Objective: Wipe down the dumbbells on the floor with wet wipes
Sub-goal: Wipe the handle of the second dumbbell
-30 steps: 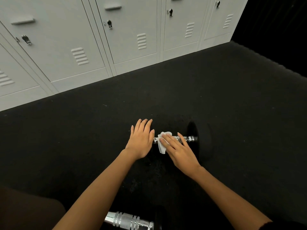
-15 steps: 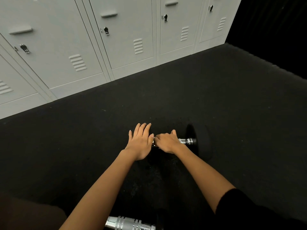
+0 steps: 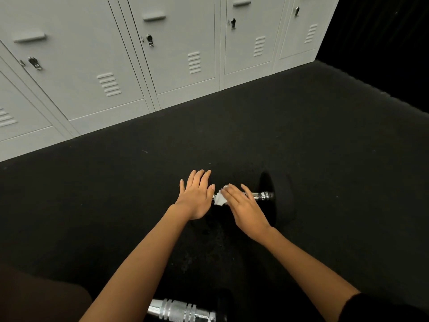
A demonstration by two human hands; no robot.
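A dumbbell lies on the black floor; its chrome handle (image 3: pixel 262 195) and right black head (image 3: pixel 276 201) show. My left hand (image 3: pixel 196 196) lies flat with fingers spread over the dumbbell's left head, which it hides. My right hand (image 3: pixel 243 206) presses a crumpled white wet wipe (image 3: pixel 219 199) against the handle's left part, fingers extended over it. A second dumbbell's chrome handle (image 3: pixel 181 311) shows at the bottom edge, partly behind my left forearm.
A row of pale grey lockers (image 3: pixel 162 54) stands along the far edge of the black rubber floor (image 3: pixel 325 159). A dark wall (image 3: pixel 383 43) closes the right side. A dark-clothed knee (image 3: pixel 34 298) sits at the bottom left.
My right hand went from curled around the handle half a second ago to laid flat over the wipe, which shows again. My left hand stayed on the dumbbell's left head.
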